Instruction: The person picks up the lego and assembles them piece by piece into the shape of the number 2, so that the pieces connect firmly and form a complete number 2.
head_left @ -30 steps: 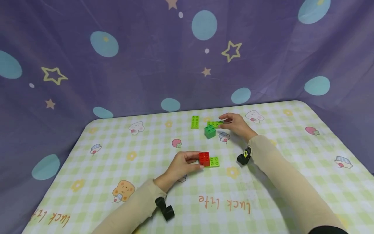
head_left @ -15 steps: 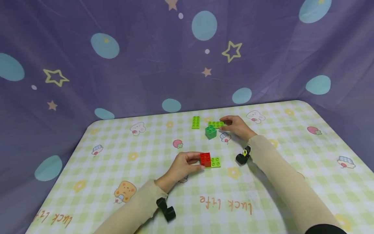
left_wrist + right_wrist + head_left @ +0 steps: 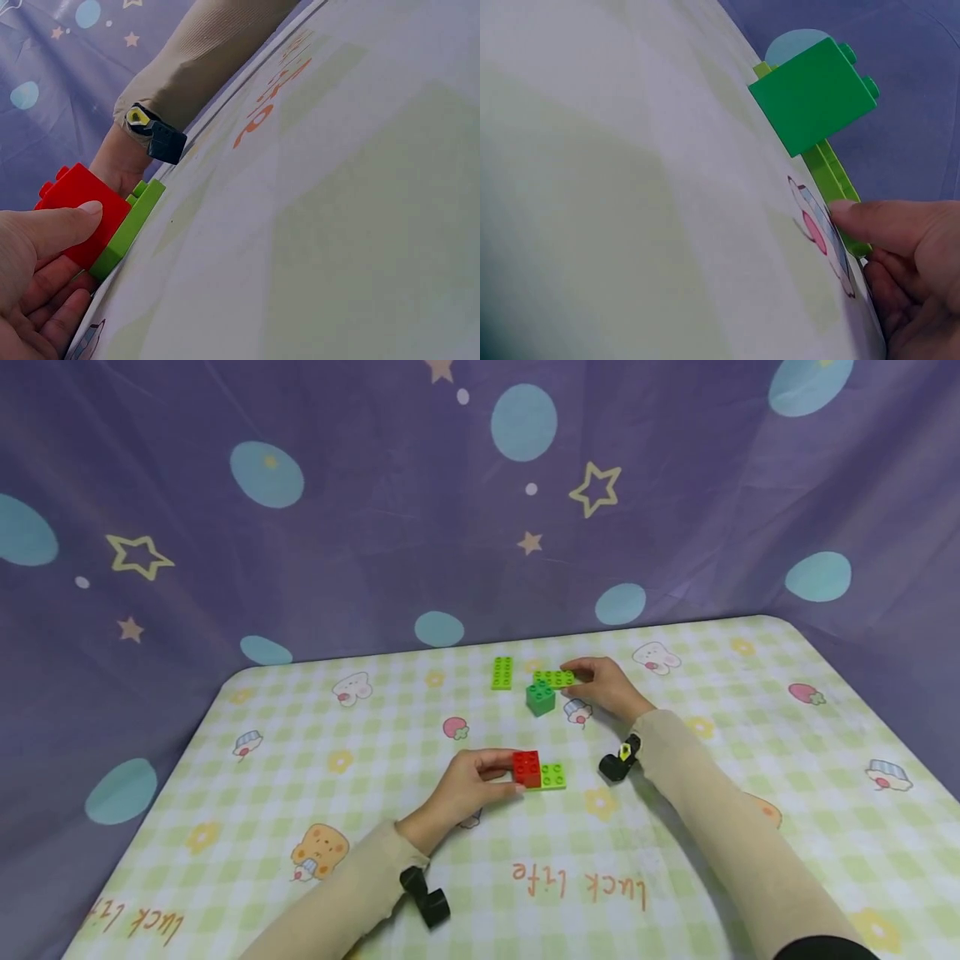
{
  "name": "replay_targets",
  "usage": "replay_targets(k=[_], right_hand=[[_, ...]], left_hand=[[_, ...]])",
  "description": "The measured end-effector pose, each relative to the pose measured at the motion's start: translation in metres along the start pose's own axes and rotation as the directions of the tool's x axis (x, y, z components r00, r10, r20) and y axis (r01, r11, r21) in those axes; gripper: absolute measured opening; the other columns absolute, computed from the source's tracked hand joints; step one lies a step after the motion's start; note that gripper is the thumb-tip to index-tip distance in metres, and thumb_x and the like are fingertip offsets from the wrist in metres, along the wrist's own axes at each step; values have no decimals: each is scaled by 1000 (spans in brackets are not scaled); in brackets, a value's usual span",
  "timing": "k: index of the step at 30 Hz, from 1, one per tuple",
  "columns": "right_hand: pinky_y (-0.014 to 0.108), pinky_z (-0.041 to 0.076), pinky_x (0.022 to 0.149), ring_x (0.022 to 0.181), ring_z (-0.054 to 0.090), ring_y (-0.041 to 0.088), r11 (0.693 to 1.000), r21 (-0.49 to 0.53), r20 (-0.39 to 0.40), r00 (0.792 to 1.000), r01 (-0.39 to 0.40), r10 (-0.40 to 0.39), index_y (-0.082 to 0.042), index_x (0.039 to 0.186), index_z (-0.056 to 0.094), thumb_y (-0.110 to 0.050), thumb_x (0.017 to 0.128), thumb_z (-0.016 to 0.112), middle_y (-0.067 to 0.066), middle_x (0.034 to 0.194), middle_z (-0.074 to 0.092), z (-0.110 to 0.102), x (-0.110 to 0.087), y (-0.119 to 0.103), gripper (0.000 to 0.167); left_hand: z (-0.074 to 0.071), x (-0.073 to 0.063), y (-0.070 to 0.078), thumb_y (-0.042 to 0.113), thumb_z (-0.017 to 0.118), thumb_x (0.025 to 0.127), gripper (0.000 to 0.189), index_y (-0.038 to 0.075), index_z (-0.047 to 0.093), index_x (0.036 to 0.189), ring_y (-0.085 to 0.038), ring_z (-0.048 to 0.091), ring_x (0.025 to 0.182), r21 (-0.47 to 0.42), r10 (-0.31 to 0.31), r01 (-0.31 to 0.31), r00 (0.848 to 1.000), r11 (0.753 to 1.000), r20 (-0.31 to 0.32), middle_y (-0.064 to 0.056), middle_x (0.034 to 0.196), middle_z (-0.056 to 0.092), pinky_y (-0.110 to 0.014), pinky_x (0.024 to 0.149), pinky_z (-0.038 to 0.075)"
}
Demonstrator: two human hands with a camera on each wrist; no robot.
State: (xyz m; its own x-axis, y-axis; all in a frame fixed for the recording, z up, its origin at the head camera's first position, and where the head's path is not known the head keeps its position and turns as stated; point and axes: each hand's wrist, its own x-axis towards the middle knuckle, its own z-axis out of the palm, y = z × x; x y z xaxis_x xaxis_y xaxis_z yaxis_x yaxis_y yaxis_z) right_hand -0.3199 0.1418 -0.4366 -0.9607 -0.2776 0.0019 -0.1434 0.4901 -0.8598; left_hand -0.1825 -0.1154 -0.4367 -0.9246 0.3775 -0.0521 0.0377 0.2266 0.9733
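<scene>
My left hand [image 3: 467, 783] grips a red building brick [image 3: 527, 768] between thumb and fingers. The brick sits on the left end of a light green studded plate [image 3: 553, 776] lying on the table. In the left wrist view, the thumb lies along the side of the red brick [image 3: 90, 206]. Farther back, my right hand [image 3: 609, 685] pinches the right end of a second light green plate [image 3: 555, 678]. A darker green brick [image 3: 540, 698] stands just in front of that plate. The right wrist view shows the thumb against the plate's edge [image 3: 829, 176], behind the green brick [image 3: 814, 97].
Another light green plate [image 3: 502, 673] lies lengthwise to the left of the green brick. The table wears a checked, patterned cloth [image 3: 375, 827]. A purple curtain [image 3: 360, 527] hangs behind the far table edge. Black straps with camera mounts [image 3: 425, 897] sit on both wrists.
My right hand has lowered slightly, and its fingers have come closer around the end of the far plate. The left hand and the red brick stay in place.
</scene>
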Motion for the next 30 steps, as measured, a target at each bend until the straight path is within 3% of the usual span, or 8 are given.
replay_targets(k=[10, 16, 23, 30], right_hand=[[44, 39, 100, 115, 51, 31, 996, -81, -20, 999, 37, -39, 0, 125, 59, -10, 81, 74, 20, 127, 56, 3, -2, -3, 47], [44, 42, 93, 103, 53, 30, 989, -138, -40, 997, 57, -63, 1, 122, 62, -10, 82, 74, 20, 117, 59, 4, -2, -4, 43], [45, 41, 93, 102, 53, 30, 979, -188, -40, 995, 82, -91, 2, 117, 64, -11, 82, 73, 20, 114, 60, 5, -1, -5, 38], [42, 42, 94, 103, 54, 28, 994, -104, -48, 999, 18, -23, -2, 120, 62, -14, 83, 73, 18, 118, 60, 3, -4, -6, 40]], left_hand=[[0, -1, -1, 8, 78, 76, 44, 1, 65, 117, -21, 65, 102, 29, -26, 26, 1000, 999, -14, -12, 114, 67, -30, 89, 51], [2, 0, -2, 8, 78, 77, 43, 1, 66, 117, -21, 64, 102, 28, -1, 2, 1000, 1000, -9, -12, 113, 67, -31, 91, 50], [1, 0, -4, 7, 78, 76, 42, 0, 66, 116, -22, 64, 102, 19, 2, -2, 1000, 1000, -13, -13, 113, 67, -31, 90, 50], [1, 1, -2, 6, 78, 76, 42, -1, 66, 115, -21, 65, 102, 23, 13, -13, 1000, 1000, -11, -13, 113, 67, -29, 89, 51]])
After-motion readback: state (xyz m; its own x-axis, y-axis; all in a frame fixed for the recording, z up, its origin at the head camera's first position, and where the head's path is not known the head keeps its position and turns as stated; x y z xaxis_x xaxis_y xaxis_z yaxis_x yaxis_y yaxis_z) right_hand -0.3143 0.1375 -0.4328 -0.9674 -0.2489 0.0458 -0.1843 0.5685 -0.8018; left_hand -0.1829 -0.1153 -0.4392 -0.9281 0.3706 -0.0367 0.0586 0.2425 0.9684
